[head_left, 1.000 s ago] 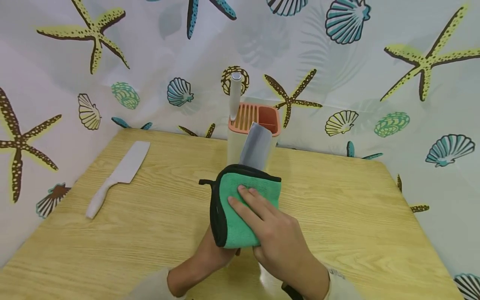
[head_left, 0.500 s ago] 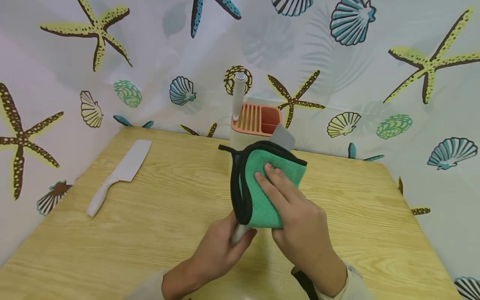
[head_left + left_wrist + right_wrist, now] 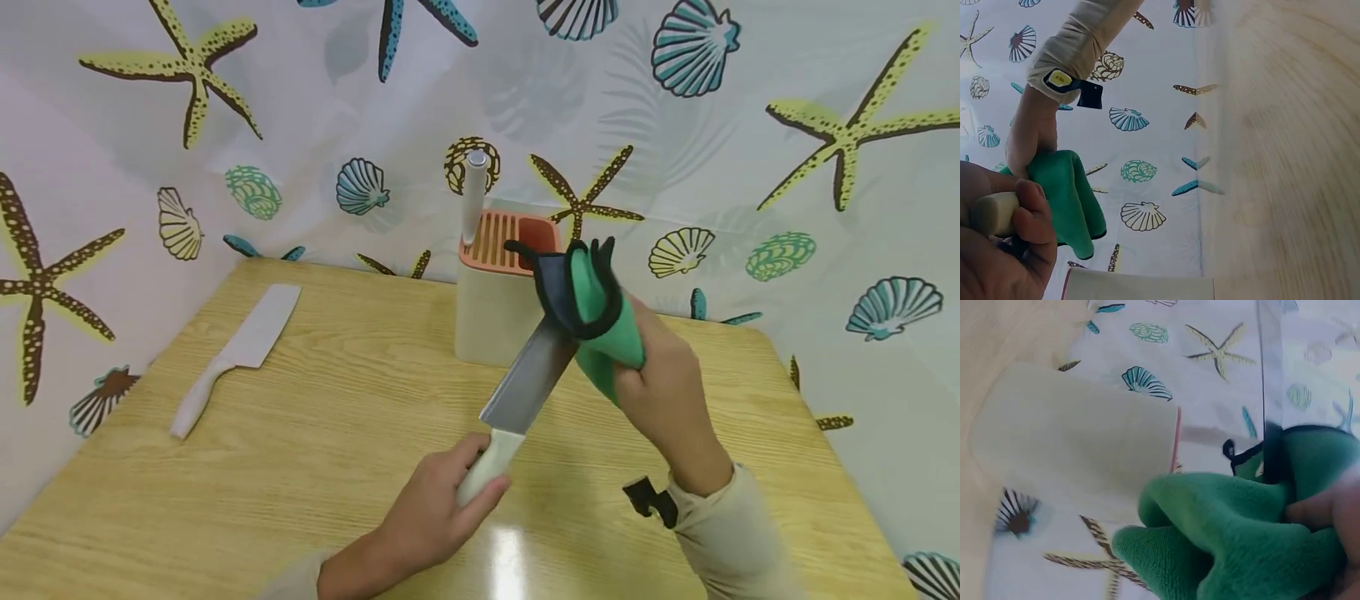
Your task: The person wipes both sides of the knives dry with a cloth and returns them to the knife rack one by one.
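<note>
My left hand [image 3: 431, 504] grips the pale handle of a knife [image 3: 528, 379], whose broad metal blade points up and to the right. A green cloth [image 3: 611, 337] with black edging and a dark blue inner face is folded around the blade's far end, hiding the tip. My right hand [image 3: 667, 379] holds that cloth from the right side. In the left wrist view the handle's butt [image 3: 997, 212] shows between curled fingers. Green folds [image 3: 1229, 531] fill the lower part of the right wrist view, beside the upright blade [image 3: 1270, 375].
A cream knife block [image 3: 491, 317] with a slotted orange top stands at the back middle of the wooden table [image 3: 337, 417]. One white-handled knife [image 3: 472, 196] is upright in it. A cleaver [image 3: 258, 329] lies at the left. Behind hangs a seashell-patterned cloth [image 3: 420, 108].
The cloth has slid from covering most of the blade to its far end, baring the part near the handle. My right hand has moved up and right and turned sideways.
</note>
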Tool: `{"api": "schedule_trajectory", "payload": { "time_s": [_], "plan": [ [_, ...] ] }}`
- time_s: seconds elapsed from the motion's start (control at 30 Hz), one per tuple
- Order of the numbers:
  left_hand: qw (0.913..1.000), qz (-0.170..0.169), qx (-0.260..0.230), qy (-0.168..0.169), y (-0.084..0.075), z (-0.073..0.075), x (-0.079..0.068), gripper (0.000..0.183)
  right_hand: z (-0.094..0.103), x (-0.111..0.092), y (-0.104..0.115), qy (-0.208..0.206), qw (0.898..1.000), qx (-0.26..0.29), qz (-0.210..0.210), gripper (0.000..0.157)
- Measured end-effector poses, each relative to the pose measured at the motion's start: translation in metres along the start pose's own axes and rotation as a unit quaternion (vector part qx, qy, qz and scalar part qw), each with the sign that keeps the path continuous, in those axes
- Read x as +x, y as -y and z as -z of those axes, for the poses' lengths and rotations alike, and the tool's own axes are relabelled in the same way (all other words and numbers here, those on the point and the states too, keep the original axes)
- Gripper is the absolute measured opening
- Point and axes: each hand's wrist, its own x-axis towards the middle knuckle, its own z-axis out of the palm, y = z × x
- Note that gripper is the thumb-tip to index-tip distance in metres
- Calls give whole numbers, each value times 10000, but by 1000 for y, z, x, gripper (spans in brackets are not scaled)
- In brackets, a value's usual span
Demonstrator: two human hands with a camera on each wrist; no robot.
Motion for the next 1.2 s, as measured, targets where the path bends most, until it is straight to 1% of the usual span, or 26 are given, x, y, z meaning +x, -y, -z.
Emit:
{"api": "schedule_trajectory", "payload": {
  "time_s": [0.03, 0.07, 0.13, 0.17, 0.2, 0.23, 0.27, 0.3, 0.33, 0.37, 0.43, 0.47, 0.5, 0.53, 0.6, 0.67, 0.7, 0.77, 0.83, 0.97, 1.07, 1.2],
  "plan": [
    [9997, 197, -118, 12, 1, 1, 0, 19, 3, 1, -4, 92, 9985, 396, -370, 38],
    [9989, 407, -225, 9, 2, 2, 1, 20, 6, 1, -5, 135, 9939, 754, -789, 32],
    [9945, 907, -526, 48, 3, 5, 3, 24, 12, -3, -4, 93, 9789, 1369, -1515, 30],
    [9906, 1166, -704, 85, 4, 7, 4, 25, 14, -6, 0, -17, 9724, 1540, -1750, 29],
    [9861, 1400, -883, 119, 4, 8, 5, 26, 16, -9, 4, -200, 9681, 1670, -1857, 30],
    [9817, 1603, -1024, 135, 5, 9, 7, 27, 17, -14, 9, -370, 9667, 1776, -1803, 30],
    [9770, 1783, -1159, 166, 5, 11, 8, 28, 17, -18, 15, -531, 9684, 1828, -1610, 29],
    [9727, 1938, -1261, 186, 6, 12, 10, 29, 17, -22, 21, -637, 9724, 1851, -1270, 30],
    [9697, 2040, -1332, 188, 6, 12, 11, 28, 15, -26, 28, -692, 9768, 1847, -839, 30],
    [9678, 2107, -1366, 190, 6, 13, 12, 28, 13, -30, 34, -657, 9808, 1791, -407, 33],
    [9674, 2112, -1389, 179, 6, 13, 14, 27, 7, -38, 45, -278, 9867, 1559, 364, 47],
    [9693, 2037, -1361, 182, 6, 13, 14, 25, 2, -42, 50, -8, 9886, 1360, 650, 55],
    [9715, 1950, -1334, 184, 6, 12, 15, 23, -2, -45, 54, 309, 9889, 1180, 850, 63],
    [9737, 1846, -1316, 209, 7, 12, 15, 19, -7, -48, 57, 654, 9877, 1039, 968, 68],
    [9787, 1613, -1240, 280, 7, 11, 15, 11, -16, -54, 62, 1265, 9847, 611, 1031, 77],
    [9825, 1474, -1087, 345, 7, 10, 13, 5, -24, -58, 63, 1621, 9806, 346, 1043, 78],
    [9828, 1462, -1059, 378, 7, 10, 12, 4, -27, -59, 63, 1710, 9795, 266, 1034, 78],
    [9847, 1377, -986, 406, 7, 8, 10, 4, -31, -60, 61, 1694, 9803, 150, 1006, 78],
    [9862, 1304, -933, 411, 7, 7, 9, 5, -31, -59, 58, 1566, 9830, 113, 951, 79],
    [9900, 1062, -845, 376, 4, 4, 9, 12, -26, -52, 54, 1366, 9876, 175, 749, 76],
    [9929, 923, -682, 310, 1, 3, 8, 18, -23, -47, 49, 1246, 9897, 283, 638, 75],
    [9949, 790, -544, 307, 0, 2, 7, 24, -21, -43, 42, 1085, 9920, 323, 557, 78]
  ]
}}
